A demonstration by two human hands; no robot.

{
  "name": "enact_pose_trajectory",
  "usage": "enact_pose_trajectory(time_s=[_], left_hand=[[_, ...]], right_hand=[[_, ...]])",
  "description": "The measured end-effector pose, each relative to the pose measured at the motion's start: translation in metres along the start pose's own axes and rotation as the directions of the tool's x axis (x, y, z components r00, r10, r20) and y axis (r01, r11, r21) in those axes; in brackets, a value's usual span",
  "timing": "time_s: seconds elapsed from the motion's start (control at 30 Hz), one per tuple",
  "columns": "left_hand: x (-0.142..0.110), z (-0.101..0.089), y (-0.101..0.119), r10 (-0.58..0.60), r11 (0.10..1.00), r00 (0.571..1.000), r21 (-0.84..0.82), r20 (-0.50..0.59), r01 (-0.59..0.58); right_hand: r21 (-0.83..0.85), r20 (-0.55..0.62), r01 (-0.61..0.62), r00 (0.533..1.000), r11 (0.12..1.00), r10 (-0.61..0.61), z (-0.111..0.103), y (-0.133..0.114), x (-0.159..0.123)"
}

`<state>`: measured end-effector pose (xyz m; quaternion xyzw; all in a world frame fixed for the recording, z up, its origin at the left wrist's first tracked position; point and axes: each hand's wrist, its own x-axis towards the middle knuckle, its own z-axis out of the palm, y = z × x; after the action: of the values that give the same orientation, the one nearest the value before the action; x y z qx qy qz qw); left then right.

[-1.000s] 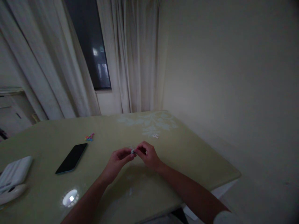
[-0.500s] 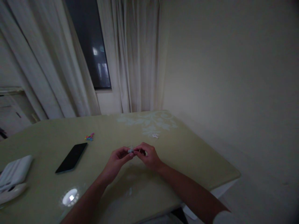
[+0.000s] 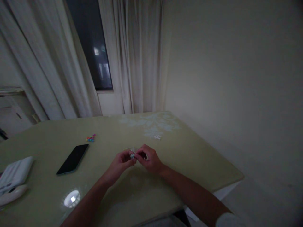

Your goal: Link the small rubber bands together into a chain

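Striped piece [image 3: 132,156] — pinched, phone [image 3: 73,159] beside bright bits [image 3: 91,138]

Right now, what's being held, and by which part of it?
A small striped object, between the left hand and right hand; which part each grips is too small to tell.

- I sit at a pale green table [image 3: 201,164], a whitish leafy pattern [image 3: 161,123] at its far end.
- A round glare [image 3: 72,198] shines on its near left.
- Far left of me, a pale cabinet [image 3: 14,115].
- Beyond the table I see light curtains [image 3: 47,63] parted around a dark window [image 3: 92,41] with bright reflections.
- A plain wall [image 3: 224,78] fills my right, dimly lit.
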<state>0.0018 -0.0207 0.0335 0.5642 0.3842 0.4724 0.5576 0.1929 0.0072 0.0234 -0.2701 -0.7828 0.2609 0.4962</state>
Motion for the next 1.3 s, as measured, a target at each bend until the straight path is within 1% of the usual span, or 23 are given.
enact_pose_trajectory(time_s=[0.1,0.3,0.5,0.63,0.77,0.9,1.07,1.13,1.3], left_hand=[[0.0001,0.0007,0.0004,0.008,1.0,1.0,-0.014,0.008,-0.008],[0.0017,-0.0019,-0.0009,0.057,0.998,0.997,-0.001,-0.058,-0.057],[0.0021,-0.0033,-0.0033,0.07,0.998,0.992,0.008,-0.105,-0.069],[0.0012,-0.0023,-0.0003,0.061,0.998,0.992,0.002,-0.108,-0.061],[0.0001,-0.0009,0.0033,0.055,0.998,0.994,-0.012,-0.094,-0.057],[-0.0001,-0.0005,0.0034,0.045,0.999,0.991,0.018,-0.129,-0.043],[0.0011,-0.0003,0.0016,0.028,1.0,0.985,0.007,-0.169,-0.027],[0.0015,0.0001,0.0017,0.014,1.0,0.986,-0.01,-0.169,-0.016],[0.0012,0.0005,0.0024,0.015,0.999,0.993,-0.042,-0.121,-0.02]], right_hand=[[-0.011,0.0,0.004,1.0,1.0,-0.004,-0.0005,-0.0018,-0.0006],[0.015,-0.01,-0.02,1.0,1.0,0.02,-0.0013,-0.0033,-0.0007],[0.037,-0.028,-0.024,0.999,0.999,0.025,-0.0019,-0.0045,-0.0008],[0.065,-0.059,-0.021,0.998,0.998,0.025,-0.0028,-0.0053,-0.0001],[0.066,-0.054,-0.035,0.998,0.997,0.039,-0.0023,-0.0047,-0.0002],[0.079,-0.053,-0.068,0.996,0.995,0.072,-0.0024,-0.0047,0.0001],[0.107,-0.126,-0.083,0.987,0.991,0.096,-0.0063,-0.0073,0.0012],[0.094,-0.118,-0.066,0.99,0.993,0.077,-0.0071,-0.0083,0.0011],[0.083,-0.065,-0.027,0.997,0.996,0.032,-0.0037,-0.0059,-0.0002]])
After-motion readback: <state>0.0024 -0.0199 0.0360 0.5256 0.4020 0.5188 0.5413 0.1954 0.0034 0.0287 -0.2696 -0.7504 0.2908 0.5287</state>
